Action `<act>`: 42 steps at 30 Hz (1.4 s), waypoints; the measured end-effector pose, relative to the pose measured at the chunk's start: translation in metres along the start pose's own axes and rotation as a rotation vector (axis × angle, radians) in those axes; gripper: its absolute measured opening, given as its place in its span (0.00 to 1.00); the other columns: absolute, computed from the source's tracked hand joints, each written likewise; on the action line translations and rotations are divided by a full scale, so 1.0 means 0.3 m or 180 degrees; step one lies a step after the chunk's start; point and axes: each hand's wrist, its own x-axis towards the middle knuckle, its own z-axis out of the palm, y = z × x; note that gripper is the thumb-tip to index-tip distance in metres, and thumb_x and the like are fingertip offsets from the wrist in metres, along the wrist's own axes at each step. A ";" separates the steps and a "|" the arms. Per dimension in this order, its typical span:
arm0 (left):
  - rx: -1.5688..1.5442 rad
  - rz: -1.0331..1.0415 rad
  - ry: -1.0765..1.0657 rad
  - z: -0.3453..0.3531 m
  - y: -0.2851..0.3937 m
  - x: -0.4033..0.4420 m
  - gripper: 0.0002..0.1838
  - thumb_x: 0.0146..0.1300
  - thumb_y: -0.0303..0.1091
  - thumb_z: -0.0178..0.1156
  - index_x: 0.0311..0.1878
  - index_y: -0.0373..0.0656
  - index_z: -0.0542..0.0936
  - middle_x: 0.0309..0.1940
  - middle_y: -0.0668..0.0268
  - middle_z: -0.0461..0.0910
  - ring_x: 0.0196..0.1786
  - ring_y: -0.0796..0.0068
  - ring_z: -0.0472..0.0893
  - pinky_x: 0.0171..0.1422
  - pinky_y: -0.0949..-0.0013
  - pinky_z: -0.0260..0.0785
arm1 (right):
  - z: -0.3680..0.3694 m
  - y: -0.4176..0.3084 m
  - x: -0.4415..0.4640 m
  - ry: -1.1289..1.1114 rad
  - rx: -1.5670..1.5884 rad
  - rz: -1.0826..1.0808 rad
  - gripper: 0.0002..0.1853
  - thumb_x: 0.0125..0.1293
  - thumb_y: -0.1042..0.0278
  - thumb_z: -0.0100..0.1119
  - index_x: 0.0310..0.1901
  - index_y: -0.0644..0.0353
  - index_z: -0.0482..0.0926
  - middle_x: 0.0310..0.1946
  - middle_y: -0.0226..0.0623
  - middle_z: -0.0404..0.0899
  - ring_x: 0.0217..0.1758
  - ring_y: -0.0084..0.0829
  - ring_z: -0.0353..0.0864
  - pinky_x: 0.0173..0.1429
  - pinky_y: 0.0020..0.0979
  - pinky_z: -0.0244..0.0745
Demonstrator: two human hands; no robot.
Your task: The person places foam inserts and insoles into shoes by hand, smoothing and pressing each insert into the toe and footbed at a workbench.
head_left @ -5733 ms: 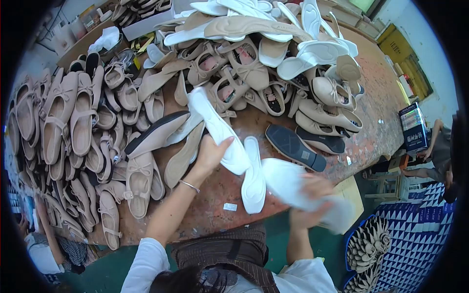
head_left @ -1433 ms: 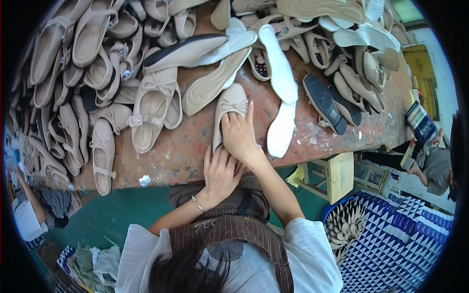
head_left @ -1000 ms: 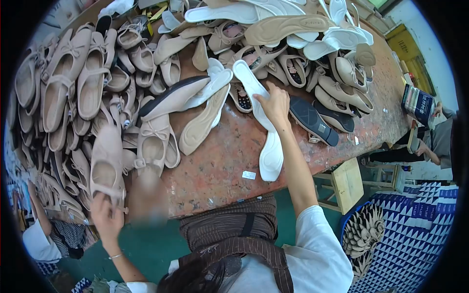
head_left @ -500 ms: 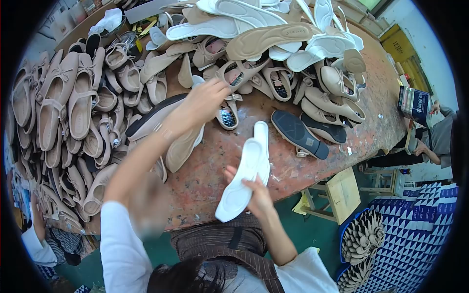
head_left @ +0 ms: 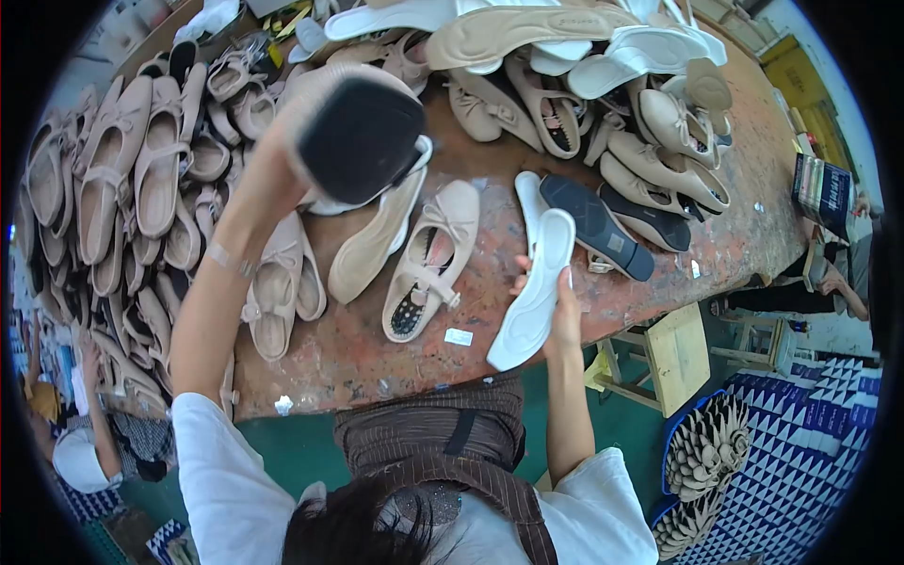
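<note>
My left hand (head_left: 279,141), raised over the left part of the bench, grips a beige shoe with a black sole (head_left: 363,141). The shoe is blurred and hides most of the fingers. A white insole (head_left: 537,292) is in my right hand (head_left: 565,320), thumb on top and fingertips showing at its far edge. Behind it is a second white insole (head_left: 528,200); I cannot tell whether it is held too. A beige strap shoe with a bow (head_left: 433,262) lies between my hands, patterned lining showing. Left of it rests a beige insole (head_left: 372,250).
Many beige shoes (head_left: 113,188) are heaped at the left. White and beige insoles (head_left: 527,40) pile up at the back. A dark-soled shoe (head_left: 598,226) lies sole up at the right of the worn bench (head_left: 395,363). A wooden stool (head_left: 673,358) and other people are nearby.
My left hand has taken hold of a beige shoe and lifted it, turning the black sole toward me. The strap shoe now lies nearer the front. My right hand, with the insole, has shifted right.
</note>
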 end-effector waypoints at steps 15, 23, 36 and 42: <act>0.3004 -0.0546 0.0455 0.546 -0.502 -0.632 0.21 0.60 0.37 0.69 0.52 0.39 0.75 0.27 0.61 0.80 0.34 0.59 0.81 0.49 0.57 0.59 | 0.131 -0.170 -0.276 -0.0933 -0.4219 -0.1873 0.17 0.63 0.71 0.63 0.54 0.60 0.86 0.51 0.40 0.83 0.49 0.35 0.76 0.55 0.36 0.69; 0.3735 0.0039 0.1575 0.337 -0.378 -0.741 0.22 0.57 0.34 0.71 0.56 0.42 0.80 0.43 0.60 0.77 0.45 0.59 0.78 0.53 0.55 0.67 | 0.094 -0.093 -0.284 -0.1514 -0.5258 -0.2171 0.19 0.48 0.78 0.68 0.45 0.56 0.89 0.52 0.33 0.84 0.50 0.39 0.78 0.54 0.41 0.70; 0.1472 -0.1299 0.1975 0.250 -0.499 -0.847 0.43 0.45 0.27 0.82 0.66 0.33 0.74 0.46 0.61 0.76 0.41 0.76 0.82 0.38 0.73 0.83 | 0.277 0.210 -0.177 -0.2485 -0.4243 -0.1935 0.14 0.49 0.81 0.66 0.41 0.63 0.87 0.48 0.36 0.86 0.49 0.39 0.82 0.54 0.40 0.76; 0.1113 -0.1305 0.2049 0.226 -0.526 -0.854 0.36 0.47 0.27 0.81 0.61 0.31 0.75 0.47 0.58 0.82 0.41 0.78 0.83 0.38 0.74 0.82 | 0.301 0.288 -0.159 -0.2635 -0.3884 -0.1797 0.15 0.47 0.81 0.63 0.40 0.66 0.86 0.41 0.41 0.86 0.49 0.40 0.82 0.54 0.41 0.78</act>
